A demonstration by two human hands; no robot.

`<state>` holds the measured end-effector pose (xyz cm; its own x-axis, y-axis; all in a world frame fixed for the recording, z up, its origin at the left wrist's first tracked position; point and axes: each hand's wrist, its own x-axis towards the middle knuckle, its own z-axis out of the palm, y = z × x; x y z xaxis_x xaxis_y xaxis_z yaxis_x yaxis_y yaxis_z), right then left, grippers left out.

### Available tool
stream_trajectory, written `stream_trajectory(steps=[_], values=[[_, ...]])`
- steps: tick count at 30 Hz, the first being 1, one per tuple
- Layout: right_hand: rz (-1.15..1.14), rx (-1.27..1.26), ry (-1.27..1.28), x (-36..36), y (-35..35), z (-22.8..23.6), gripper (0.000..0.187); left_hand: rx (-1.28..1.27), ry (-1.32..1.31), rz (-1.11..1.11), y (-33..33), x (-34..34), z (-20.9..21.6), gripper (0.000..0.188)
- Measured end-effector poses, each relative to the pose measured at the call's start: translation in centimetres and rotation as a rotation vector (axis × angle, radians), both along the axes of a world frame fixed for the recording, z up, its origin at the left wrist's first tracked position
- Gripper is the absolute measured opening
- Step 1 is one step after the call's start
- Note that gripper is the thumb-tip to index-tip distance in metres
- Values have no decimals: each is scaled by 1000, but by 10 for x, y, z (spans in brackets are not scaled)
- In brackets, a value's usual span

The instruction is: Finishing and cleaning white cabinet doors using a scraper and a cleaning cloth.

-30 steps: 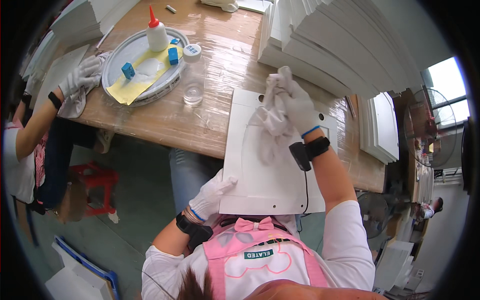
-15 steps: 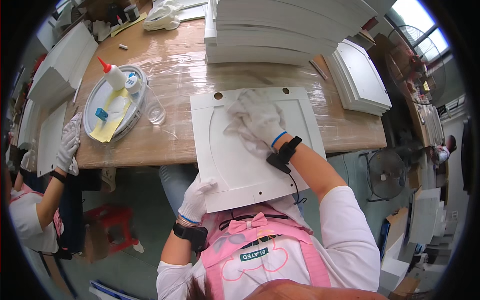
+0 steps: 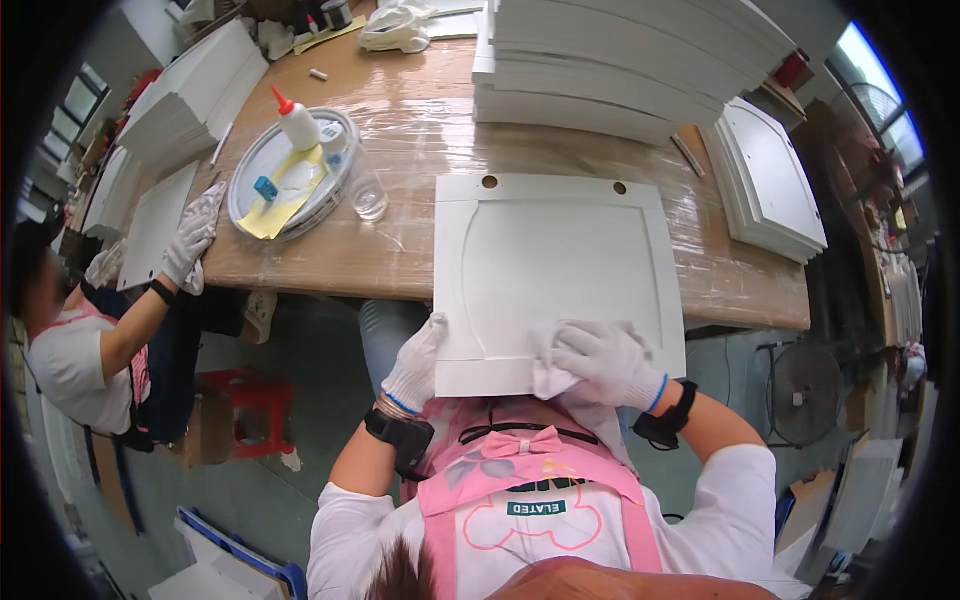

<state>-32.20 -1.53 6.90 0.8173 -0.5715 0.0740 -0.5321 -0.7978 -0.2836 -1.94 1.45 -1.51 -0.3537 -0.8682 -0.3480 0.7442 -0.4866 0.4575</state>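
Observation:
A white panel [image 3: 560,265] with a curved recess and two round holes along its far side leans over the table's front edge toward me. My left hand [image 3: 414,368], in a white knit glove, grips the panel's left edge near its lower corner. With my right hand [image 3: 612,360], gloved too, I press a white cloth [image 3: 553,376] on the panel's near right part. The fingers of that hand are bent over the cloth, slightly blurred, and part of the cloth is hidden beneath them.
On the wrapped table [image 3: 420,255], a round lid [image 3: 240,190] bears a red-tipped bottle [image 3: 298,127]; a clear cup [image 3: 370,200] stands beside it. Tall panel stacks [image 3: 610,60] rise behind, more panels [image 3: 770,180] at right. At left, a co-worker's gloved hand [image 3: 190,245] rests by another panel.
My right hand has drawn the cloth from the panel's far middle toward me, to its near edge. My left hand still grips the left edge. The whole view has shifted.

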Motion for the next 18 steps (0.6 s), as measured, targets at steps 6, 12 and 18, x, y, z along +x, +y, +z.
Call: stream_trajectory(steps=[6, 12, 18], values=[[-619, -427, -211, -142, -55, 27, 49, -24, -239, 61, -4, -1, -1, 49], [-854, -512, 2, -187, -138, 32, 45, -67, -296, 75, 3, 12, -5, 40], [-729, -430, 117, -76, -162, 74, 30, -29, -676, 385, -25, 58, 33, 26]])
